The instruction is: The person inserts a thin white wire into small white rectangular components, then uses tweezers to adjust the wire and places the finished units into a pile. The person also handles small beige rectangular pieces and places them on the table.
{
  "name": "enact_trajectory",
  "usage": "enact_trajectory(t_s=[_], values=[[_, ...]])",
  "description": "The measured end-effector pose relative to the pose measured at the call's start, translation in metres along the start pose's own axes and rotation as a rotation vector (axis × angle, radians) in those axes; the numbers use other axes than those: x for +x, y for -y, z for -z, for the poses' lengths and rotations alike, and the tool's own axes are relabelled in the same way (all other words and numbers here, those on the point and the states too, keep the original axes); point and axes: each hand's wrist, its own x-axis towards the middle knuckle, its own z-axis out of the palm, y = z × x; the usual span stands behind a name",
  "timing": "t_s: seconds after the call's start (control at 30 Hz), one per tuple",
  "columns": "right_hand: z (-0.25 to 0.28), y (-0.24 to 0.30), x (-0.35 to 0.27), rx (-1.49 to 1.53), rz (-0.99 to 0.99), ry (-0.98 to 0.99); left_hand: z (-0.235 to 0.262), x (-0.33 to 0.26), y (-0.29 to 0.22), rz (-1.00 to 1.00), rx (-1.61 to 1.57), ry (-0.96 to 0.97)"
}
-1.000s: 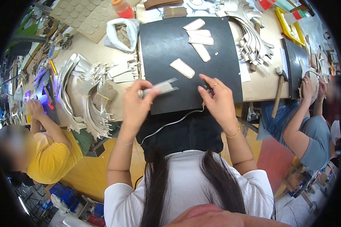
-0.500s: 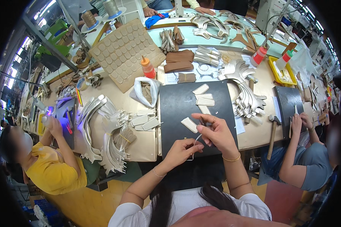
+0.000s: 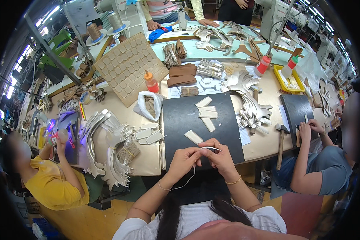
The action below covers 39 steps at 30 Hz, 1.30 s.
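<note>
"So, where's the white cord right now?"

"Between the two hands, over the near edge of the black mat. A short stretch lies across the right hand, and the tail drops from the left hand toward seven o'clock."

"And the fingers?"

"Closed on both sides, tips almost meeting. The left ones pinch the cord, and the right ones seem to as well, though the exact contact is tucked out of sight."

"How would you handle it well?"

"I'd pinch lightly, just enough that it can't slip, and check by feel for twists, since the hands cover so much of it. Something that thin probably kinks easily, so the tail should hang free."

"Anything to watch nearby?"

"One pale piece sits close by at eleven o'clock, so a careless knuckle could nudge it. The fan of pale pieces is farther off at twelve. The hammer, at three o'clock by the edge of the tabletop, is well apart."

"Elbows in, then."

"Yes, and small movements."
</note>
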Motion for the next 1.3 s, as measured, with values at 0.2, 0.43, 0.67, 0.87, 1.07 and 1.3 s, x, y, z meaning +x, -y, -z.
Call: enact_trajectory(t_s=[0.2, 0.43, 0.67, 0.87, 1.07, 1.3], values=[[0.0, 0.002, -0.001, 0.02, 0.039, 0.028, -0.006, -0.007, -0.009, 0.011, 0.119, 0.016], [0.022, 0.006, -0.002, 0.33, 0.106, -0.137, -0.011, -0.02, -0.012, 0.019, 0.139, 0.083], [0.115, 0.038, -0.009, 0.56, 0.21, -0.473, 0.008, -0.055, 0.008, 0.196, 0.161, 0.159], [0.186, 0.071, -0.025, 0.591, 0.457, -0.439, 0.049, -0.094, 0.028, 0.347, 0.081, 0.126], [0.222, 0.103, -0.034, 0.42, 0.615, -0.542, 0.092, -0.15, 0.075, 0.601, 0.176, 0.155], [0.247, 0.119, -0.05, 0.383, 0.655, -0.593, 0.185, -0.268, 0.223, 0.884, 0.241, 0.063]])
